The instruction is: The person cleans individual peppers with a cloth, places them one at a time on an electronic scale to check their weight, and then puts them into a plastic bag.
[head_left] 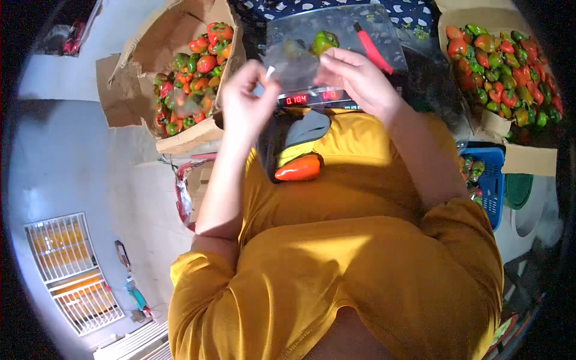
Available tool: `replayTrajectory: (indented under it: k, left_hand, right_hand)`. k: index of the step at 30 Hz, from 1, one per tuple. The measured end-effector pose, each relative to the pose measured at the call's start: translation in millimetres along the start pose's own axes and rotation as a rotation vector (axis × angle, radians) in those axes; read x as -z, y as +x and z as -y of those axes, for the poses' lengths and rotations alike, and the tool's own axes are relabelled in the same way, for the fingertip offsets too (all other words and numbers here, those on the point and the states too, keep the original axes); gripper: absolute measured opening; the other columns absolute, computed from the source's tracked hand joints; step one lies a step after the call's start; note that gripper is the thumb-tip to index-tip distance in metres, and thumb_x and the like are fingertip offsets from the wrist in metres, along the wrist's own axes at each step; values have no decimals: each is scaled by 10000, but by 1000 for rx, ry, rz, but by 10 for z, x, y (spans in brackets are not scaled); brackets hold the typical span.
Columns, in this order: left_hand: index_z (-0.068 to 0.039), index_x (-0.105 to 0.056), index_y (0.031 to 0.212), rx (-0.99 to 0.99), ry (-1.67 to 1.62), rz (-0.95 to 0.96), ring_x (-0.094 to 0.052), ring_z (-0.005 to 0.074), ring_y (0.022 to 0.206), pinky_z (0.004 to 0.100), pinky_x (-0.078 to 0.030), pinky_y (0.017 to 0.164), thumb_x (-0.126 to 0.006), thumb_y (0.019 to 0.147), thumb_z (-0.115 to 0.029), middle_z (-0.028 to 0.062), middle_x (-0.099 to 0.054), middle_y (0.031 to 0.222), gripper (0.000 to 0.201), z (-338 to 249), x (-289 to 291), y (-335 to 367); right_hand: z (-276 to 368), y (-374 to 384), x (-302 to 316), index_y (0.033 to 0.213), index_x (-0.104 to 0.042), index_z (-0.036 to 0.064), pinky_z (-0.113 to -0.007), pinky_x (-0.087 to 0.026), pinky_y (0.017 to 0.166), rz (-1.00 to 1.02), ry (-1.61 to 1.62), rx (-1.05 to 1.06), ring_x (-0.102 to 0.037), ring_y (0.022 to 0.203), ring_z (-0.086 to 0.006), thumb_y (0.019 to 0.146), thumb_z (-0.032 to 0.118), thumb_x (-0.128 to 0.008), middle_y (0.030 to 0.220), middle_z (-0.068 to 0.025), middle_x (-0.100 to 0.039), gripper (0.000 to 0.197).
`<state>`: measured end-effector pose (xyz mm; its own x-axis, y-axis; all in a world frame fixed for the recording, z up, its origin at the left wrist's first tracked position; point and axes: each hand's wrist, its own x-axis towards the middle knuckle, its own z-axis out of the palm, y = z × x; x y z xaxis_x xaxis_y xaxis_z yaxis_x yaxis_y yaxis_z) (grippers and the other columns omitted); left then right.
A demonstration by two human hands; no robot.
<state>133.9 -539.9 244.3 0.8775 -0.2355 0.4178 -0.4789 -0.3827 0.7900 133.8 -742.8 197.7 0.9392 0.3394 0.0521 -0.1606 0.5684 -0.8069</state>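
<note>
Between my hands hangs a clear plastic bag (295, 73), above a digital scale (336, 98) with lit red figures. My left hand (251, 99), slightly blurred, pinches the bag's left side, and a small white piece (270, 71) shows at its fingertips. The fingers of my right hand (357, 79) are closed on the bag's right side. Just beyond that hand, a green pepper (324, 42) rests on the scale's flat top (375, 27). A tool with a red handle (375, 53) lies to its right. An orange-red pepper (299, 168) is at my lap.
An open cardboard box (144, 45) with red and green peppers stands at left. Another cardboard box (493, 13) of peppers is at right. Below it are a blue plastic basket (493, 186) with peppers and a green round container (518, 191). Dark patterned cloth (414, 11) lies behind the scale.
</note>
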Motion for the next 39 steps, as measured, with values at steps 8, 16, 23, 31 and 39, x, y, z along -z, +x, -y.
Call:
replayTrajectory:
  k: [8,16,23,31,39]
  left_hand:
    - [-61,-457,833,-47,473,-92,-569,378,580,438,-442,495,-526,830,-97,179,-555,627,78,-56,-692,130]
    - [-110,-491,867,-322,590,-83,-578,275,505,405,-462,481,-574,761,-122,101,-534,543,135,242,-709,92]
    - [-39,-396,870,-82,161,-202,-430,57,500,212,-356,473,-559,823,-16,18,-462,584,171,34,-80,-13]
    - [-4,-398,1097,-84,205,-7,-467,198,964,309,-379,842,-624,709,-28,113,-462,1034,450,-19,54,-439]
    - [-16,-571,954,365,-318,456,-493,47,699,196,-397,652,-580,849,-143,-23,-569,758,165,-321,-29,-261]
  right_hand:
    - [-341,-106,-263,928,-571,76,-240,-471,547,-210,320,-203,-569,661,-106,884,288,-514,756,-3,-580,225]
    - [-277,-87,-380,665,-483,155,-222,-300,420,-380,294,-226,-355,415,-74,891,384,-486,504,46,-395,322]
    - [198,-96,82,872,-551,62,-220,-450,640,35,-189,-15,-540,660,-80,870,167,-538,760,-4,-555,105]
    - [157,-130,-192,943,-546,27,-194,-433,654,-20,-554,275,-532,719,-62,895,122,-496,796,-9,-565,117]
    - [144,-191,-304,949,-533,3,-179,-403,672,119,-574,363,-492,756,-29,882,68,-512,810,18,-537,95]
